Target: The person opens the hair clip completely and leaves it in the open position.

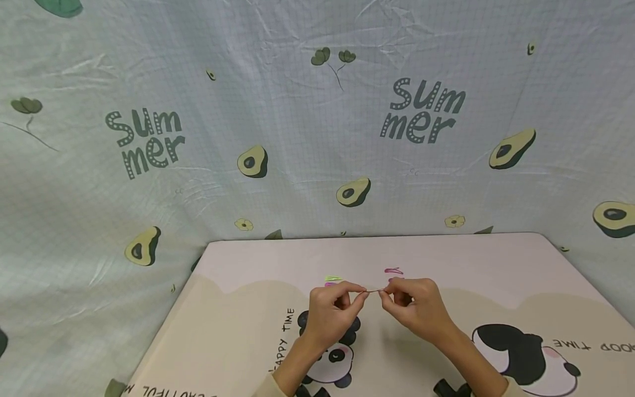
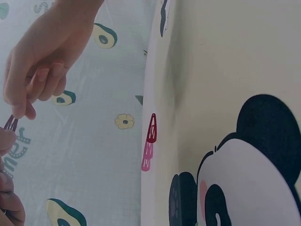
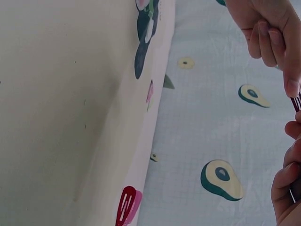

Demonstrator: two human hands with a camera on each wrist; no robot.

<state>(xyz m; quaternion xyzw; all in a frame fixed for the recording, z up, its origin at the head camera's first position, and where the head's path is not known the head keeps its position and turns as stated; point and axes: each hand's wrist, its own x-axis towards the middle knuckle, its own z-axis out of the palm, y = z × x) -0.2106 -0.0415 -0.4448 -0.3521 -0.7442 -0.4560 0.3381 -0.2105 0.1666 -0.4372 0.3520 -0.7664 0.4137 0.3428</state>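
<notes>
Both hands meet over the far part of the table, raised above it. My left hand pinches one end of a dark red snap hair clip between thumb and forefinger. The other end is pinched by the right hand in the same way, so the clip spans the small gap between the fingertips. Seen from the head, the clip is edge-on and thin. Beyond the right hand, a red hair clip lies on the table, with a pink hair clip beside it.
Behind the left hand, a yellow-green hair clip and a pink-purple clip lie close together. The table wears a beige cover printed with pandas and a dog. A pale avocado-print sheet hangs behind the table's far edge.
</notes>
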